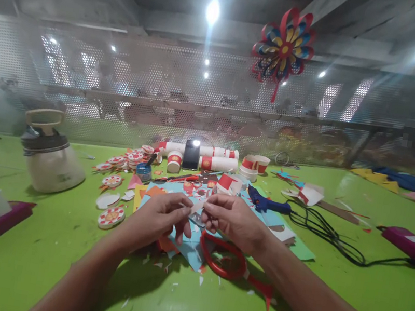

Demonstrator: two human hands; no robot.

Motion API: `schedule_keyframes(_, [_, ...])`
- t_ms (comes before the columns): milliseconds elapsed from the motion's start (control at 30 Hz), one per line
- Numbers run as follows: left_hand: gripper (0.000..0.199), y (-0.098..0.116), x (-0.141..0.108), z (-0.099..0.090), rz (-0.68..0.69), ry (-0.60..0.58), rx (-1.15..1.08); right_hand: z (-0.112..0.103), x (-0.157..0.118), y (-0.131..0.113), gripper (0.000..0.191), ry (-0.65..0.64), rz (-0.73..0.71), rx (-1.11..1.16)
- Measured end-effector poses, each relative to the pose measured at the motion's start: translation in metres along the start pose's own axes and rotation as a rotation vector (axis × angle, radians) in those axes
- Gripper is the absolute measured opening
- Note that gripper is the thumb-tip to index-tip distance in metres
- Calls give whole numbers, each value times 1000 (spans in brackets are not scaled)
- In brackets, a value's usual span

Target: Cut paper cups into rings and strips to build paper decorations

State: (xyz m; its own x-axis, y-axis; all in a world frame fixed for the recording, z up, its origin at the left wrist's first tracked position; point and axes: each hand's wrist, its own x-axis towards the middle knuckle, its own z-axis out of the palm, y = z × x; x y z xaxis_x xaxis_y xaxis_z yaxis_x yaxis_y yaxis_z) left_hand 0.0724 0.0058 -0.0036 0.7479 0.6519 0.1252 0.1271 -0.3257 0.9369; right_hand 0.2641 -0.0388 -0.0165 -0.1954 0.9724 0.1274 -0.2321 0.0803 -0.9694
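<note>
My left hand (166,215) and my right hand (234,220) meet over the littered middle of the table. Between their fingertips is a small whitish paper piece (197,207). My right thumb and index finger pinch one end, and the left fingertips close at the other; the left hand's lower fingers hang loose. A shiny grey object (197,220), partly hidden, lies just beneath. Below my right hand is a red loop (221,272) with a tail. Light blue paper sheets (189,253) lie under the hands, with a red-and-white cut paper cup (227,184) behind them.
A blue glue gun (267,203) lies to the right, its black cable running to a purple power strip (414,243). Left are decorated paper discs (111,217) and a kettle-like jug (51,162). Stacked paper cups (218,164) and a phone (192,154) stand behind. A paper flower (284,49) hangs above.
</note>
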Motion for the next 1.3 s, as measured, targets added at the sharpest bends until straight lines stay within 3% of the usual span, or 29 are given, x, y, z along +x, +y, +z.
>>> schedule_keyframes(300, [22,4,0,16,-125,-7,-395,5,-3,2,16,40,-58,58])
schedule_keyframes(633, [21,0,2,25,-161,-3,-421,7,-3,-4,11,129,-120,-63])
schedule_keyframes(1067, [26,-2,4,28,-219,30,-524,10,-2,-4,25,176,-67,-210])
schedule_keyframes(1300, [20,-1,6,26,-231,130,-572,4,4,4,36,257,-102,-382])
